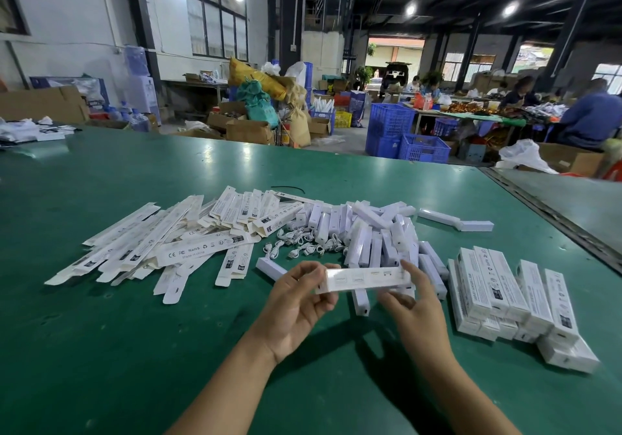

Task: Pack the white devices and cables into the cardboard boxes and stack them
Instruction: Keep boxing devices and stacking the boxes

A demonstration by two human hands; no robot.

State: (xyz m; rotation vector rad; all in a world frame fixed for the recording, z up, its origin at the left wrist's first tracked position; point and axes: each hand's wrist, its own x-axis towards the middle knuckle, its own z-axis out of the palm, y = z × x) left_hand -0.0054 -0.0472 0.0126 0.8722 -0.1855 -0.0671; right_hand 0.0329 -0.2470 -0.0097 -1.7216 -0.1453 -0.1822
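White device (365, 279), a long slim bar, is held up just above the green surface (134, 350) between both hands. Its long axis runs left to right across the view, nearly level, with a row of small rectangular openings facing the camera.

The left hand (294, 303) pinches the left end, its fingers (304, 267) curled over the top edge and the thumb underneath. The right hand (415, 303) grips the right end in the same way, fingers over the top and thumb below.

Flat cardboard boxes (168, 242), not yet folded up, lie fanned out on the surface to the left, beyond the left hand. Small white cables (303, 246) lie in a tangle just past the hands, slightly left of centre. A heap of loose devices (377, 232) sits straight ahead and to the right. Packed boxes (505, 293) are stacked on the right, near the right hand.

The device is not boxed yet. The next step probably calls for a flat box and a cable. Both lie nearer the left hand, so the right hand would likely hold the bar alone while the left reaches out. The finished stack lies on the right hand's side.
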